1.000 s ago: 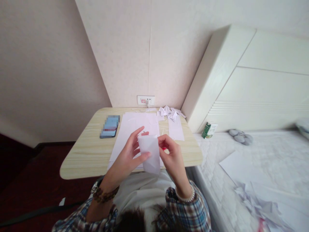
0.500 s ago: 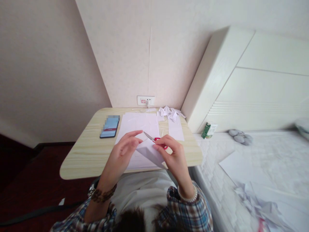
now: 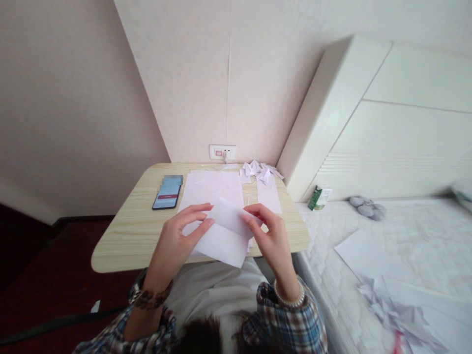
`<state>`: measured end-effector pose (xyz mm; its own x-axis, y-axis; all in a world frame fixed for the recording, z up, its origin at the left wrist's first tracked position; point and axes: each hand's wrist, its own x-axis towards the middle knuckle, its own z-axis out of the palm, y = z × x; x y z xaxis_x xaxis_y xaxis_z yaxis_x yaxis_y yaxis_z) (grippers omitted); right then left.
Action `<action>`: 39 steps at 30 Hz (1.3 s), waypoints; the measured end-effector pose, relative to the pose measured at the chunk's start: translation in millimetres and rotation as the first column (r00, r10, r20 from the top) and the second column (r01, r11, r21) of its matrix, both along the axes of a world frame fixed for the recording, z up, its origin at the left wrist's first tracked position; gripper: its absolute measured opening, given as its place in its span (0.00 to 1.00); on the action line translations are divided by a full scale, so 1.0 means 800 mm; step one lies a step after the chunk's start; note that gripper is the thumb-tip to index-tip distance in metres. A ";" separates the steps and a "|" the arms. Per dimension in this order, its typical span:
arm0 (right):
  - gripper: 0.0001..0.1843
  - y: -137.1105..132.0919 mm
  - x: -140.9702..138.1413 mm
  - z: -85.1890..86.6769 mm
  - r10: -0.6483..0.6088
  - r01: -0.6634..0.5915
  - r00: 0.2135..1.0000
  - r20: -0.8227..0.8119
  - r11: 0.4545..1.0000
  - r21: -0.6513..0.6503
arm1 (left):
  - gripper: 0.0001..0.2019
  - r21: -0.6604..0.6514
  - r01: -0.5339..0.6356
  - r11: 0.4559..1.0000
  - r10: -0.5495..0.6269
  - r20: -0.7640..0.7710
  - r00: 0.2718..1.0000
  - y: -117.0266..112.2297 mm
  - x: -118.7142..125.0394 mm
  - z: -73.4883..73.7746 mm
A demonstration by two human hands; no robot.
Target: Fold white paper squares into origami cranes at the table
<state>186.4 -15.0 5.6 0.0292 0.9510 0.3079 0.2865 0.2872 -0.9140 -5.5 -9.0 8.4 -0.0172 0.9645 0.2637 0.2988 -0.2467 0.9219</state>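
Note:
A small white sheet of paper (image 3: 224, 236) is held above the near edge of a light wooden table (image 3: 129, 231), partly folded over along its top. My left hand (image 3: 180, 238) pinches its left side between thumb and fingers. My right hand (image 3: 271, 236) pinches the folded top right part. Beneath the held sheet lie larger white sheets (image 3: 212, 189) flat on the table. The red-handled scissors are hidden behind the held paper.
A phone (image 3: 167, 195) lies on the table's left. Several small folded paper pieces (image 3: 260, 172) sit at the table's back right, under a wall socket (image 3: 222, 152). A bed (image 3: 405, 255) with loose paper, a green carton (image 3: 319, 198) and grey slippers (image 3: 367, 208) is on the right.
The paper went from standing upright, to a narrow folded shape, to lying wider and flatter between both hands. Both hands dropped slightly toward the table. The scissors, seen half a second ago, are covered.

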 end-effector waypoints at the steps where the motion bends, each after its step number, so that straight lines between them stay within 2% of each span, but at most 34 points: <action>1: 0.07 0.002 0.002 -0.002 -0.001 0.000 0.999 -0.034 1.000 -0.030 | 0.08 -0.029 -0.037 0.999 0.038 0.052 0.998 -0.001 0.000 0.001; 5: 0.09 0.008 0.006 -0.009 0.062 -0.097 0.957 -0.283 0.989 -0.114 | 0.11 -0.160 -0.107 0.981 0.141 0.222 0.965 -0.004 0.000 0.001; 7: 0.10 0.010 0.005 -0.010 0.088 -0.135 0.928 -0.363 0.985 -0.109 | 0.13 -0.192 -0.097 0.977 0.145 0.252 0.957 -0.004 0.000 0.002; 9: 0.10 0.010 0.004 -0.011 0.077 -0.121 0.921 -0.382 0.988 -0.092 | 0.14 -0.220 -0.063 0.974 0.124 0.278 0.953 -0.004 0.001 0.005; 14: 0.09 0.007 0.002 -0.010 0.042 -0.066 0.953 -0.301 0.995 -0.070 | 0.19 -0.329 0.145 0.933 -0.023 0.347 0.938 -0.008 0.009 0.017; 16: 0.09 0.006 0.002 -0.009 0.048 -0.070 0.958 -0.283 0.995 -0.068 | 0.19 -0.353 0.170 0.920 -0.044 0.339 0.940 -0.009 0.010 0.017; 20: 0.08 0.005 0.002 -0.006 0.072 -0.085 0.958 -0.278 0.996 -0.036 | 0.17 -0.370 0.139 0.919 -0.005 0.341 0.940 -0.009 0.009 0.012; 25: 0.10 0.004 0.002 -0.008 0.079 -0.081 0.961 -0.264 0.997 0.004 | 0.16 -0.350 0.102 0.931 0.063 0.430 0.901 -0.009 0.010 0.012; 29: 0.12 0.000 0.007 -0.007 0.121 -0.090 0.941 -0.315 0.990 0.111 | 0.17 -0.337 0.089 0.937 0.096 0.497 0.863 -0.010 0.013 0.014; 34: 0.11 -0.002 0.011 -0.003 0.285 -0.266 0.953 -0.107 0.951 0.160 | 0.18 -0.317 0.085 0.945 0.095 0.513 0.853 -0.013 0.016 0.016; 39: 0.11 -0.001 0.007 0.000 0.263 -0.243 0.962 -0.074 0.948 0.208 | 0.14 -0.319 0.102 0.942 0.057 0.452 0.890 -0.011 0.013 0.013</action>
